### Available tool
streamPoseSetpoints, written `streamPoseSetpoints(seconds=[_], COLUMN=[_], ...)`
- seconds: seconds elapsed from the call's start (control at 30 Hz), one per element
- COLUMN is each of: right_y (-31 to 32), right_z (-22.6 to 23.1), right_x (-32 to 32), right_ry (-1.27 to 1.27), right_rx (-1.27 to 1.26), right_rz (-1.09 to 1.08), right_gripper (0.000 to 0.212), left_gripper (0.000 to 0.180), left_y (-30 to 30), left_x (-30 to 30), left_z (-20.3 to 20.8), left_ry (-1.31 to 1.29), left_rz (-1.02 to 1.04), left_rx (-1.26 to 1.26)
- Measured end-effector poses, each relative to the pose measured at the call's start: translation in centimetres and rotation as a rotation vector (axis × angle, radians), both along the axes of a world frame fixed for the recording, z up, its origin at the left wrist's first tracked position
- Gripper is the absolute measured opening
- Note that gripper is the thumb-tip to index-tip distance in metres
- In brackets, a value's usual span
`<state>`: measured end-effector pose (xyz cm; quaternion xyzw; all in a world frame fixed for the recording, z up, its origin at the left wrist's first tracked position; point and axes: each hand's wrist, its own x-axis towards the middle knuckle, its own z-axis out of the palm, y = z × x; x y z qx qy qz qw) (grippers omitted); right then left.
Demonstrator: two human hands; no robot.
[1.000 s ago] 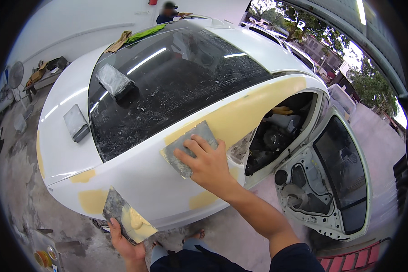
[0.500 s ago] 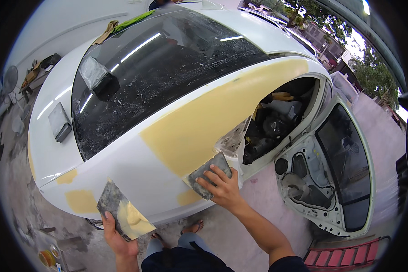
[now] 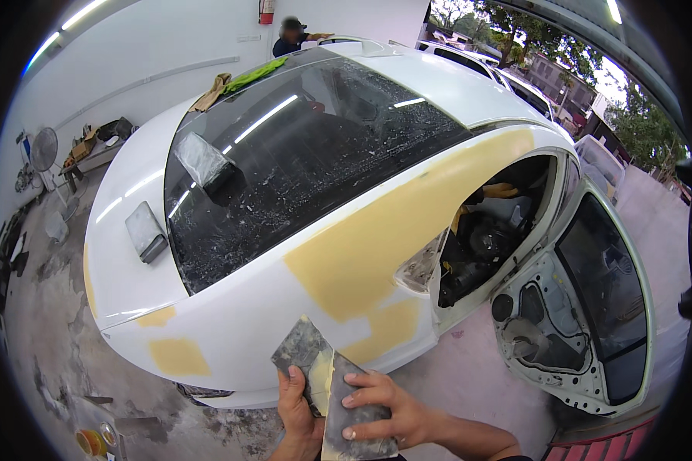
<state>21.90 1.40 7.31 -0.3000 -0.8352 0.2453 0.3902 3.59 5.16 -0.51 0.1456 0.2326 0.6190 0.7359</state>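
Observation:
My left hand (image 3: 296,415) grips a dark grey putty board (image 3: 300,347) by its edge. Pale yellow body filler (image 3: 321,382) lies on the board, partly covered. My right hand (image 3: 400,409) has its fingers spread over a flat grey filler spreader (image 3: 341,416), whose edge meets the board over the filler. Both hands are in front of my body, beside the white car (image 3: 242,326). A large yellow filled area (image 3: 346,257) covers the car's side panel, with a smaller yellow patch (image 3: 392,329) below it.
Two wrapped blocks, one on the glass (image 3: 200,159) and one on the white panel (image 3: 145,232), rest on the car. A detached-looking open door (image 3: 542,330) stands at right. Beyond the car is another person (image 3: 291,38). Red slats (image 3: 600,448) lie lower right.
My right hand has drawn the spreader off the car panel and back toward me, onto the board. My left hand has brought the board rightward to meet it. The view has shifted.

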Motion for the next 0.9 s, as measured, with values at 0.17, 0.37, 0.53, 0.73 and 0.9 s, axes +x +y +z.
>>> streamPoseSetpoints(seconds=[0.17, 0.37, 0.53, 0.73, 0.9], right_y=[5.1, 13.7, 17.2, 17.8, 18.2], right_z=[3.1, 5.3, 7.2, 6.6, 5.1], right_x=[5.0, 6.6, 6.9, 5.6, 4.4], right_ry=[-0.845, -0.547, -0.638, -0.730, -0.727], right_rx=[0.038, 0.494, 0.569, 0.602, 0.565], right_rz=[-0.276, -0.802, -0.897, -0.712, -0.752], right_gripper=[0.052, 0.054, 0.056, 0.052, 0.050], left_gripper=[0.054, 0.054, 0.050, 0.051, 0.054], left_y=[-0.4, 0.4, -1.1, -1.4, -0.7], left_x=[-5.7, -9.1, -9.4, -9.6, -9.5], left_z=[1.7, 2.1, 0.7, -0.5, -0.3], left_ry=[-0.140, 0.055, 0.101, 0.124, 0.149], left_rz=[0.185, 0.324, 0.361, 0.369, 0.361], left_rx=[-0.087, 0.023, 0.042, 0.014, -0.064])
